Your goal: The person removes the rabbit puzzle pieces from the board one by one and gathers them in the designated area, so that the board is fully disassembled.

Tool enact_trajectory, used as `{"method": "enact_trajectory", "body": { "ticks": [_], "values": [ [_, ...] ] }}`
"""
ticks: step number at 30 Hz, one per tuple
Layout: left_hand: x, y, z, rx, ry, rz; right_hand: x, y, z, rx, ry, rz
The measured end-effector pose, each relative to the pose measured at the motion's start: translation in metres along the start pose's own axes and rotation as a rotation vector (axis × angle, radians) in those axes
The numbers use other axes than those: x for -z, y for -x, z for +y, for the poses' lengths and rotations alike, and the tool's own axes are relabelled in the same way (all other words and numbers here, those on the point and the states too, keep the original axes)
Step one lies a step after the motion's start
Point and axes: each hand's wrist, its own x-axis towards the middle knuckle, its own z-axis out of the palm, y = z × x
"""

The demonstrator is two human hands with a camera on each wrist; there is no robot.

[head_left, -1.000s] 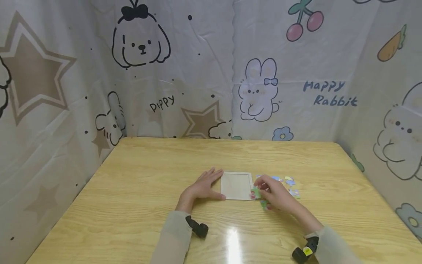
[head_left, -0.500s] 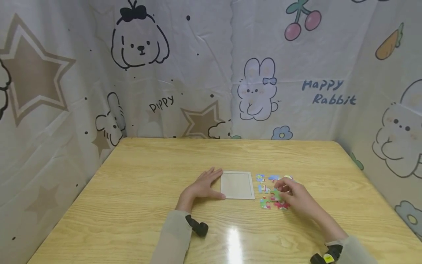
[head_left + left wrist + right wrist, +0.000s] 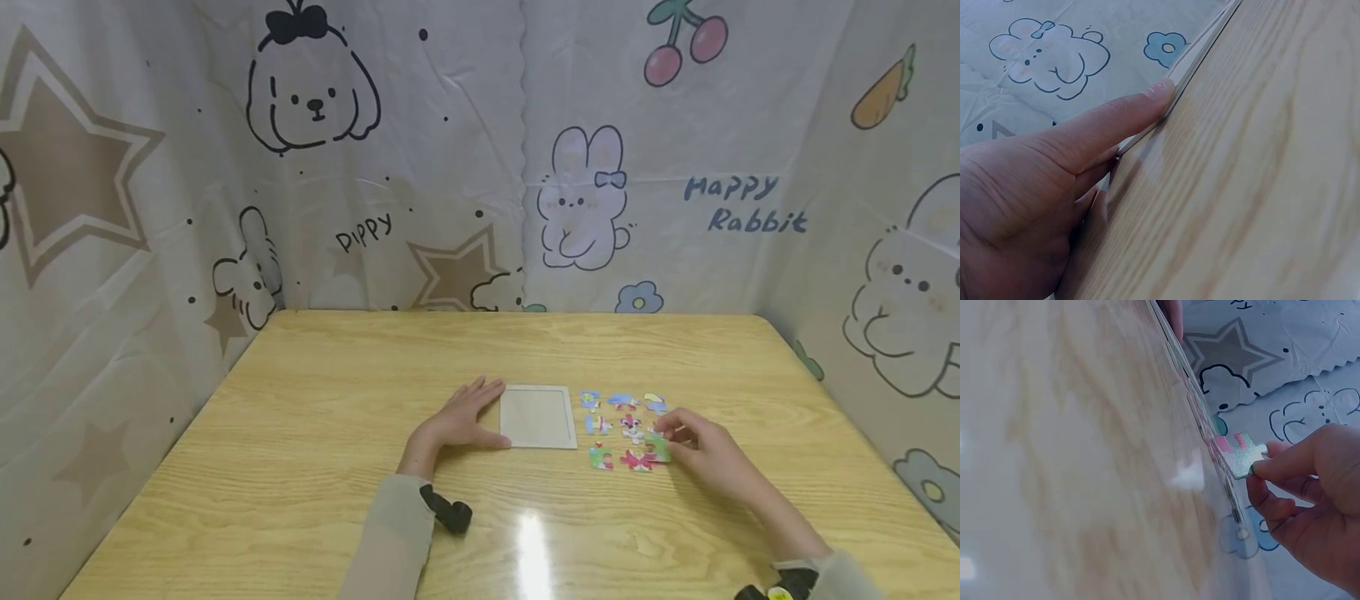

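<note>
My left hand (image 3: 453, 421) lies at the left side of a pale square puzzle tray (image 3: 537, 417), thumb and fingers spread to its corners. In the left wrist view, the thumb (image 3: 1116, 119) rests straight on the tray's edge (image 3: 1191, 62). The tray has a raised border and a bare inside. To its right, my right hand (image 3: 701, 450) pinches a green puzzle piece (image 3: 657, 451) between thumb and fingers, at the lower right of the laid-out pieces. The right wrist view shows this jigsaw piece (image 3: 1241, 456) with green and pink on it, tilted close over the table.
Several colourful puzzle pieces (image 3: 632, 427) lie in loose rows right of the tray. The wooden table (image 3: 315, 417) reaches back to a printed cloth curtain (image 3: 450, 150), which also hangs along both sides. Each wrist carries a small black camera (image 3: 447, 510).
My right hand has carried the green puzzle piece from the tray's right edge rightward past the other pieces, uncovering them. The left hand has stayed at the tray.
</note>
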Motion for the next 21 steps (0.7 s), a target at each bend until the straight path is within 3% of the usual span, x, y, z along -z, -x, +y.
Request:
{"method": "enact_trajectory", "body": {
  "ticks": [9, 21],
  "values": [
    [0.001, 0.001, 0.001, 0.002, -0.019, -0.006, 0.012, 0.014, 0.011, -0.025, 0.01, -0.001],
    [0.003, 0.003, 0.001, -0.006, -0.011, -0.02, 0.011, 0.014, 0.016, -0.001, -0.003, -0.048]
  ]
}}
